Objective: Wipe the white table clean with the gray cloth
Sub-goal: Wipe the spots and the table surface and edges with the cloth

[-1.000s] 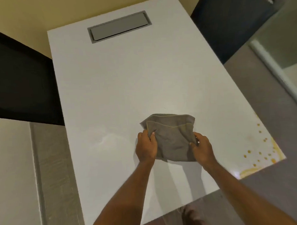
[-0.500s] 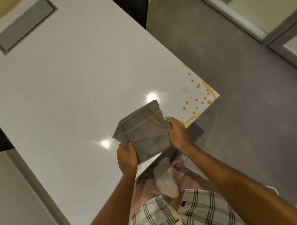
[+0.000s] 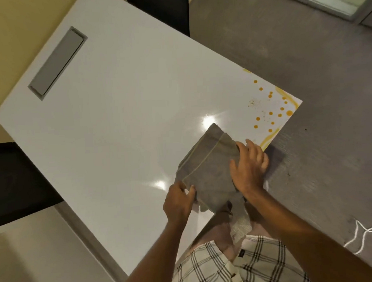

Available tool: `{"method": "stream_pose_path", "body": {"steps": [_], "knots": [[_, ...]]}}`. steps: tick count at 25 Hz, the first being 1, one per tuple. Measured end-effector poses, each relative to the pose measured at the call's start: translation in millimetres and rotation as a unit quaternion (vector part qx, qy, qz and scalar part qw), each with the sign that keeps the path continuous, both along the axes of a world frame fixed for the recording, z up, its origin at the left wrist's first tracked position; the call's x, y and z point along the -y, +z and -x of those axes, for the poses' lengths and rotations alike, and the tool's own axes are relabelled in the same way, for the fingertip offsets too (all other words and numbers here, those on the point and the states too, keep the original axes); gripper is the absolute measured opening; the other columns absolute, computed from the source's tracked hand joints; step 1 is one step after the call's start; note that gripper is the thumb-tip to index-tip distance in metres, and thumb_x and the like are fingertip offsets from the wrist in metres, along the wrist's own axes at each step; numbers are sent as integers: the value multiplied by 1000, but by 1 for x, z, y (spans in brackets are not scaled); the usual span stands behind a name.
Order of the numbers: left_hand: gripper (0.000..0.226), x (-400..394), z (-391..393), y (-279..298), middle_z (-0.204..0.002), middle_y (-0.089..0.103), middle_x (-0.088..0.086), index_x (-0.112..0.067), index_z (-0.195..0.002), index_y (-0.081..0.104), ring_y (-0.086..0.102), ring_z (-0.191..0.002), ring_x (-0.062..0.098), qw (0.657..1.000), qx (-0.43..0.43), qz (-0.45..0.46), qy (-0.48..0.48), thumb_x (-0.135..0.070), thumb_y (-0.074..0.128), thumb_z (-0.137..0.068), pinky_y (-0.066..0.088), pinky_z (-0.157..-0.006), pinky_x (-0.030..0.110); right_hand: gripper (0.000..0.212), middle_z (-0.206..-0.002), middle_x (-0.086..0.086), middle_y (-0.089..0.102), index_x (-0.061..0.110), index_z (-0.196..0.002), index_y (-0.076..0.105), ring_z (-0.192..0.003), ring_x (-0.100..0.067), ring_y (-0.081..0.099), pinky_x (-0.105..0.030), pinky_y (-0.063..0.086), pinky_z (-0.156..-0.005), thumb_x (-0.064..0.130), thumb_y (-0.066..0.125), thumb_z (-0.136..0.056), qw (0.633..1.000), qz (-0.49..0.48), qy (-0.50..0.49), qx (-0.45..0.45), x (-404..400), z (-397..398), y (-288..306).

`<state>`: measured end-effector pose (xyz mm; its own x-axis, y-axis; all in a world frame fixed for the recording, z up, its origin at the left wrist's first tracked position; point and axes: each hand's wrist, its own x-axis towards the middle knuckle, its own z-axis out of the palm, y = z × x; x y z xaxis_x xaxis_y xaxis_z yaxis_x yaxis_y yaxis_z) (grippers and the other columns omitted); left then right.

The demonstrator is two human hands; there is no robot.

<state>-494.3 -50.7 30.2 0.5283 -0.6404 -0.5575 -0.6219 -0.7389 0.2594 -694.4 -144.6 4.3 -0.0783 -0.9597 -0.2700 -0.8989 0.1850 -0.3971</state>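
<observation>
The folded gray cloth (image 3: 207, 167) lies near the front edge of the white table (image 3: 116, 122). My left hand (image 3: 179, 202) pinches the cloth's near left corner. My right hand (image 3: 249, 167) rests flat on the cloth's right side, fingers spread and pointing toward the table's right corner. Orange-yellow spots and streaks (image 3: 271, 109) mark that corner, a short way beyond the cloth and not touched by it.
A gray recessed panel (image 3: 57, 62) is set into the table's far left end. Gray floor (image 3: 304, 50) runs past the table's right edge. A dark panel (image 3: 16, 184) stands at the left. My plaid shorts (image 3: 239, 264) show below the table's front edge.
My view has swung and closed in on the table. The cloth has settled flat near the stained corner. My right hand has gone from gripping the cloth's edge to lying flat on top.
</observation>
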Motion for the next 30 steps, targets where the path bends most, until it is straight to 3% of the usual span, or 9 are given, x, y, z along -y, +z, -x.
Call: {"method": "stream_pose_path", "body": {"steps": [2,4,8,13,17,23,30], "knots": [[45,6,-18,1,-107,56,-13,-26,-117,58,60,-92,13,1000,6,16,0,-61,64,-90,50,-79,32,83,-172,-12,21,26,-160,33,-160,-37,13,-64,12,-124,51,69,-90,999,-40,-11,-14,-16,-27,-9],[46,14,-33,-4,-120,59,-5,-22,-125,57,62,-104,18,998,35,43,-24,-53,68,-92,54,-86,36,94,-175,-12,3,29,-166,16,-161,-39,-4,-71,2,-122,69,56,-90,996,-82,-1,-17,-27,-53,-18],[47,55,-46,-22,-143,57,5,-17,-139,53,58,-127,27,986,68,109,-102,-40,62,-98,49,-103,42,101,-175,-12,-10,37,-166,-1,-158,-46,-15,-80,3,-116,91,29,-85,991,-119,-4,-65,-20,-87,-38],[53,139,-36,-55,-158,45,18,-9,-146,46,48,-140,38,944,97,194,-247,-38,46,-102,43,-110,51,97,-176,-13,-1,35,-166,4,-159,-48,-3,-79,6,-117,89,25,-88,991,-62,-11,-117,-19,-89,-52],[61,203,-29,-83,-166,29,22,-6,-155,34,35,-148,43,914,145,186,-331,-41,36,-105,37,-112,59,85,-176,-7,3,38,-166,6,-160,-44,3,-76,9,-119,82,23,-95,994,-23,-27,-101,-19,-87,-61],[66,229,-13,-103,-172,21,13,-11,-162,23,18,-159,36,934,150,196,-259,-49,26,-108,18,-125,61,64,-176,-2,11,44,-164,14,-160,-39,12,-77,17,-117,65,24,-104,994,17,-36,-104,-6,-66,-72],[65,232,-10,-106,-170,25,13,-11,-159,27,22,-157,35,930,161,217,-251,-46,31,-106,19,-123,61,66,-174,-3,17,56,-156,27,-159,-46,7,-80,15,-116,79,36,-95,988,11,-79,-134,30,-18,-68]]}}
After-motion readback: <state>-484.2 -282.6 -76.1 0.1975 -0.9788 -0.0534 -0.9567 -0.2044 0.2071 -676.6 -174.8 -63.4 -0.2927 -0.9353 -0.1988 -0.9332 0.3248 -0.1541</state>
